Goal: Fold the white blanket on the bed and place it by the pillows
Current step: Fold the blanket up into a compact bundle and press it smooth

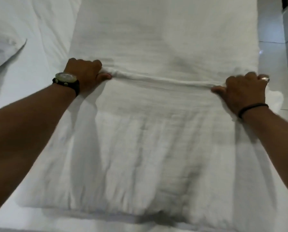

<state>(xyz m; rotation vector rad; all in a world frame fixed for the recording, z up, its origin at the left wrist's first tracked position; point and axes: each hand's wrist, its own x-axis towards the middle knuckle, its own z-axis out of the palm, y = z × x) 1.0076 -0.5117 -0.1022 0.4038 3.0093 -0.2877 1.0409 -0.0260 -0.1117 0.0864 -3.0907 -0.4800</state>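
Both grips closed: left hand (85, 72), right hand (243, 91) clutch bunched ridge of white blanket (156, 139); no legible writing.

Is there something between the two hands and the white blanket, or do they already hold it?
Nothing visible stands between them. The left hand and the right hand each grip one end of a bunched ridge of the white blanket, which lies on the bed.

The white bed (44, 39) carries the white blanket (156, 131), spread lengthwise along its right side.
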